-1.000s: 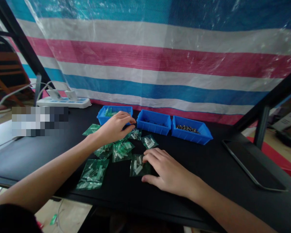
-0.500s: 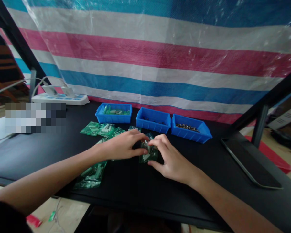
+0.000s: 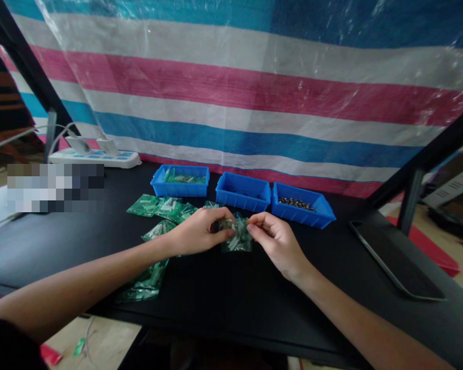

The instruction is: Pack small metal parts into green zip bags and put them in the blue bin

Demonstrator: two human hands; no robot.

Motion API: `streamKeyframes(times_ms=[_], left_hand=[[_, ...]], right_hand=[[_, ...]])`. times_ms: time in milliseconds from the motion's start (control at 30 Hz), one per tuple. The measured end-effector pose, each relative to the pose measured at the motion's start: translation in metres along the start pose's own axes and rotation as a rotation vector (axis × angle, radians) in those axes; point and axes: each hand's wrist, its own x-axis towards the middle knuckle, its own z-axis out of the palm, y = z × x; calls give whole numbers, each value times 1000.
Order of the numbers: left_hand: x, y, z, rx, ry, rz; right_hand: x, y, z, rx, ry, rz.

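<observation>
A small clear plastic bag (image 3: 238,240) with pale stick-like pieces inside sits in front of me at the middle of the black table. My left hand (image 3: 200,230) grips its left side, with thumb and curled fingers at the edge. At the bag's upper right corner, the thumb and fingertips of my right hand (image 3: 278,239) are pinched together. Several green-tinted plastic bags (image 3: 150,280) of similar pieces lie beside and under my left forearm, some partly covered by it. More of them, such as a flat green bag (image 3: 143,204), are spread farther back.
Three blue bins stand in a row behind my hands: a left bin (image 3: 180,190) with green packets, a middle bin (image 3: 242,199) with a few small dark pieces, and a right bin (image 3: 303,216) with metal parts. A phone (image 3: 393,262) lies right; a power strip (image 3: 96,158) sits back left.
My right hand has drawn back to the right, from over the bag to its upper right corner, its fingers now closer together. The bag lies more spread out between my hands.
</observation>
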Motion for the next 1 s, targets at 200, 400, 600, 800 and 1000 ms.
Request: streamKeyframes(times_ms=[200,400,600,800,1000], left_hand=[[-3,4,9,58,39,60],[-5,5,11,132,51,127],[-4,2,12,146,91,128],[-5,3,12,129,96,137],[-5,6,12,88,178,148]], right_hand=[[-5,-5,5,-275,169,-165],[-12,-9,12,-303,91,-205],[-11,-8,10,-313,145,-214],[-11,-9,9,-261,76,-120],[-13,-13,14,-159,18,1]])
